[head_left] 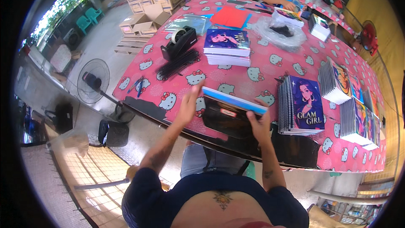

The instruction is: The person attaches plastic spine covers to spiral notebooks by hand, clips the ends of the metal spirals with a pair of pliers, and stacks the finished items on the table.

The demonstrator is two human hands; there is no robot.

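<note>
Clerk: First entry?
Checker: Pad of sheets (pixel 221 123), dark-faced, tilted; at the bench (pixel 217 74), nearer the person than the tape dispenser (pixel 180 44), rightward of it. Right hand (pixel 258 122): clamped on pad's right end. Left hand (pixel 190 103): fingers straight, beside left end; contact unclear.
Clerk: Hazards?
Checker: Sheets might slide askew, if loose, from one-sided grip. Black wires (pixel 178 64), just in front of dispenser: could scatter if a forward reach brushed them.

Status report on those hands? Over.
Right hand gripping rectangular white-and-blue paper block. Left hand open at its left end. Purple-covered notebook stack close at right.
</note>
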